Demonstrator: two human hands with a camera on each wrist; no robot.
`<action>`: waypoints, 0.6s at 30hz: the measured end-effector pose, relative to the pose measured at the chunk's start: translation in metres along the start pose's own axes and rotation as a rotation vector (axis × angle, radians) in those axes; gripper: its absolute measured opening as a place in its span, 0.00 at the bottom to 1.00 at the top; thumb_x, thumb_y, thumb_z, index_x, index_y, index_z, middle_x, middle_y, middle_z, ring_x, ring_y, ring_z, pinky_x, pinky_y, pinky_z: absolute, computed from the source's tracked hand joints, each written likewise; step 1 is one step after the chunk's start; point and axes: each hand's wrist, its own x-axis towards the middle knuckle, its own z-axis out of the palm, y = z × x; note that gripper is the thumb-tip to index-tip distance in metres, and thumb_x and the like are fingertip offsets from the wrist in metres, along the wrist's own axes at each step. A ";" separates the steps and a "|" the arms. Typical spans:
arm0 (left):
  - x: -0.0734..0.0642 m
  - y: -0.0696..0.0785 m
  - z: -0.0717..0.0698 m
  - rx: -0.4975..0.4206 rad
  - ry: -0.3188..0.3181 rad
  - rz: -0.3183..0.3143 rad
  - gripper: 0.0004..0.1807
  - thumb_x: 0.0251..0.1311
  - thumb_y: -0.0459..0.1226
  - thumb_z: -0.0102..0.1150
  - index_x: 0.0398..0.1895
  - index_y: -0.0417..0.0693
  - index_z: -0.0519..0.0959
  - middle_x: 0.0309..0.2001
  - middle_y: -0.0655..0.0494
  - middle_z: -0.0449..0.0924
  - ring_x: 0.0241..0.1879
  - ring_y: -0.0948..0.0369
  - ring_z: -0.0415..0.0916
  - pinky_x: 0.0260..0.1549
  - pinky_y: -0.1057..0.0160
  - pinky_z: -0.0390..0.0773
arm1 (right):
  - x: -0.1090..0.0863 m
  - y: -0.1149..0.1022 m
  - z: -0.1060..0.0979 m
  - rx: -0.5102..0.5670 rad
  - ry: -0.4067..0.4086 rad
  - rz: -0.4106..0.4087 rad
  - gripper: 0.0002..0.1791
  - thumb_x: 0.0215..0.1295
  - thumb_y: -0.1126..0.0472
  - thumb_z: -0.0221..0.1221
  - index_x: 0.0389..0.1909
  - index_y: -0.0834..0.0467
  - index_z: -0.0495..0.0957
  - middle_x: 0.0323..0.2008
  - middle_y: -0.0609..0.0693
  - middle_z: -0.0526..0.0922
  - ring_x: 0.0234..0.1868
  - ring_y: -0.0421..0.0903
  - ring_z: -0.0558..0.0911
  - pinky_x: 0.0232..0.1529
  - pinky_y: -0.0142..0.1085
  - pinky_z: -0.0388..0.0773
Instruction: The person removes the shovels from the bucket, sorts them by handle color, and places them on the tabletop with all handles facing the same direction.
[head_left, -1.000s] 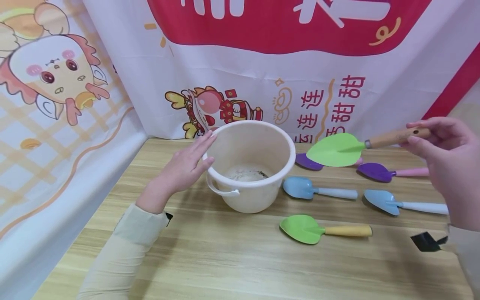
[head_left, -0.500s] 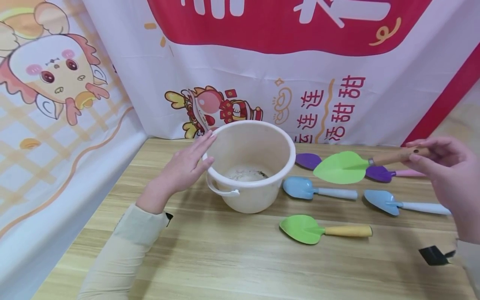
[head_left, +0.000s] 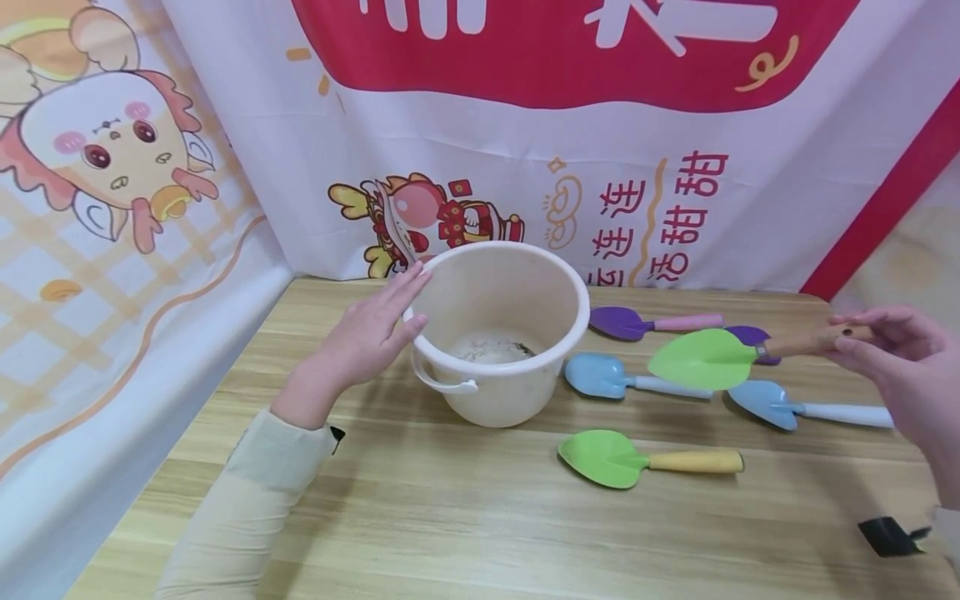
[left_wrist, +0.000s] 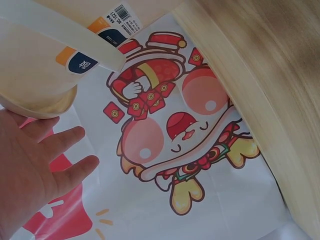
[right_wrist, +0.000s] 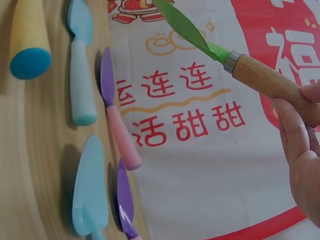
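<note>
A white plastic bucket (head_left: 502, 392) stands on the wooden table, some dark debris on its floor. My left hand (head_left: 378, 329) rests on its left rim with fingers extended; in the left wrist view the fingers lie right beside the rim (left_wrist: 40, 112). At the right, my right hand (head_left: 900, 350) pinches the end of a wooden handle (right_wrist: 270, 82), which belongs to a green trowel (head_left: 705, 360). That trowel is held up over the table, blade pointing left, and overlaps a purple trowel behind it in the head view.
Several trowels lie right of the bucket: a purple one with pink handle (head_left: 618, 323), another purple one (head_left: 750, 336), two blue ones, (head_left: 596, 375) nearer the bucket, and a green one (head_left: 603, 458) in front. A printed cloth (head_left: 480, 133) hangs behind the table.
My right hand has moved down and to the right with the green trowel, lowering it toward the table. My left hand has stayed at the bucket's rim.
</note>
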 end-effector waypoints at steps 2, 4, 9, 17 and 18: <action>0.000 0.000 0.000 0.005 0.002 0.002 0.35 0.80 0.52 0.39 0.84 0.56 0.47 0.83 0.58 0.38 0.80 0.47 0.43 0.67 0.25 0.52 | -0.003 0.002 -0.006 -0.010 0.012 0.002 0.18 0.68 0.87 0.45 0.49 0.73 0.78 0.45 0.55 0.86 0.42 0.43 0.86 0.43 0.31 0.84; 0.000 0.001 -0.001 0.008 0.002 0.000 0.35 0.80 0.53 0.39 0.84 0.57 0.47 0.83 0.58 0.38 0.80 0.48 0.42 0.67 0.25 0.52 | -0.006 0.004 -0.011 -0.014 0.017 -0.004 0.18 0.68 0.87 0.45 0.49 0.73 0.79 0.45 0.54 0.87 0.43 0.43 0.86 0.43 0.30 0.84; 0.000 0.000 -0.001 0.017 0.007 0.002 0.36 0.80 0.54 0.38 0.84 0.56 0.47 0.83 0.59 0.38 0.80 0.48 0.42 0.67 0.26 0.52 | -0.012 0.010 -0.029 0.095 -0.021 -0.046 0.17 0.67 0.88 0.45 0.49 0.75 0.77 0.46 0.58 0.87 0.47 0.46 0.87 0.44 0.34 0.85; 0.001 -0.001 0.000 0.020 0.017 0.016 0.35 0.80 0.52 0.40 0.84 0.54 0.48 0.83 0.57 0.40 0.80 0.48 0.42 0.68 0.27 0.52 | -0.021 0.016 -0.063 0.245 -0.094 -0.045 0.17 0.67 0.89 0.46 0.52 0.78 0.74 0.50 0.64 0.85 0.52 0.51 0.86 0.47 0.40 0.84; 0.000 -0.001 0.000 0.018 0.019 0.015 0.35 0.80 0.52 0.40 0.84 0.54 0.49 0.83 0.57 0.40 0.80 0.48 0.42 0.68 0.27 0.52 | -0.021 0.017 -0.068 0.270 -0.109 -0.041 0.18 0.67 0.89 0.46 0.53 0.78 0.74 0.51 0.64 0.84 0.51 0.51 0.86 0.47 0.41 0.84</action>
